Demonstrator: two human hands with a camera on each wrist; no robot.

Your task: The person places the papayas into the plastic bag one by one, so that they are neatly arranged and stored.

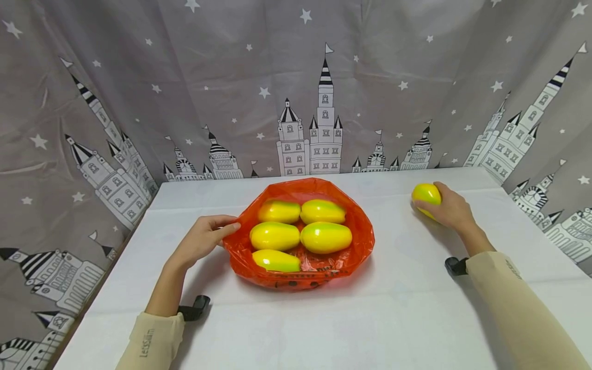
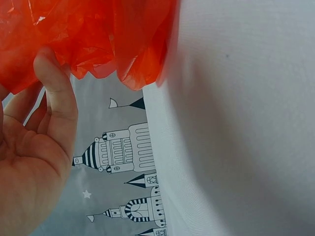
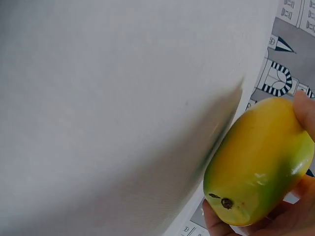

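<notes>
A red plastic bag [image 1: 365, 231] lies spread wide on the table, and several yellow-green mangoes [image 1: 326, 237] show inside it. My left hand [image 1: 201, 239] pinches the bag's left rim between thumb and fingers; in the left wrist view the crinkled red plastic [image 2: 93, 39] partly hides the fingertips. Far to the right of the bag, my right hand [image 1: 452, 206] grips a single mango [image 1: 426, 195] from its right side. The right wrist view shows that mango [image 3: 258, 162] close up, with a dark stem mark at one end and fingers around it.
A white cloth covers the table [image 1: 296, 329]. Behind and beside it hangs a grey curtain [image 1: 222, 67] printed with castles and stars. A black wrist mount [image 1: 196, 307] sits at the left sleeve and another black mount [image 1: 457, 266] at the right.
</notes>
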